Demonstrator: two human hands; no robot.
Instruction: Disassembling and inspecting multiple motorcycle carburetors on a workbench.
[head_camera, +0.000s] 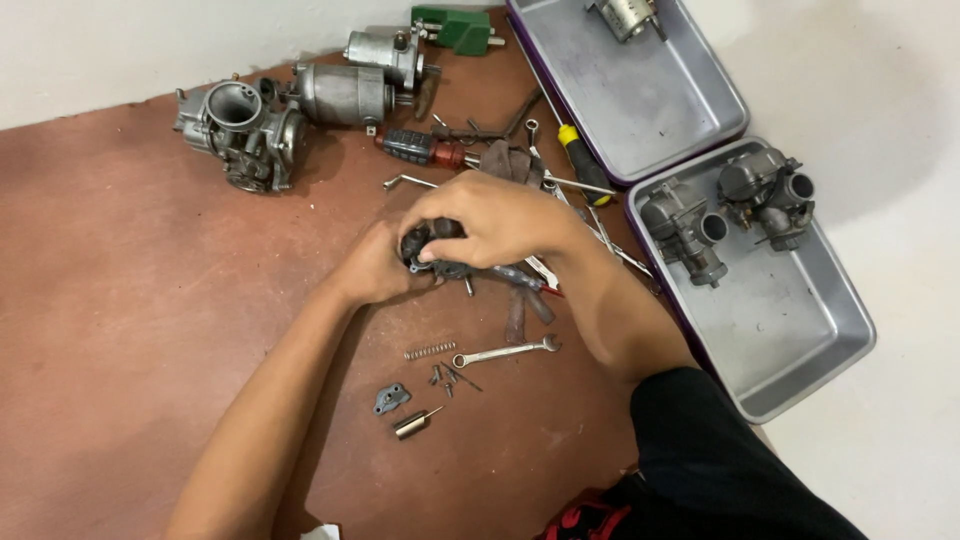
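Overhead view of a reddish-brown mat (120, 300) on a pale floor, scattered with engine parts and hand tools.

Far left, near the mat's top edge: a bare metal carburetor body (235, 125), lying well apart from the hands. Just right of it, two grey cylindrical motors (350, 92), with a green plastic part (455, 28) behind them.

Centre: left hand (372, 268) curled underneath a small dark carburetor part (432, 250), cupping it from below and from the left. Right hand (495, 218) closed over the top of the same part, fingertips pinching its near edge, most of the part hidden beneath the palm (exact point of grip cannot be told). Part raised slightly above the mat, between both hands.

Below the hands, loose on the mat: a small coil spring (429, 351), a slim combination wrench (505, 351), a few tiny screws (442, 378), a small grey cover plate (391, 398) and a brass plunger (417, 423).

Behind the hands: a red-handled screwdriver (425, 150) and a yellow-handled one (582, 150).

Right: two metal trays (800, 340), the nearer holding two more carburetors (725, 215).

For doing this well, seemingly: steady support from the lower hand, light finger pressure from above, work kept low over the mat so anything dropped lands beside the other small pieces.
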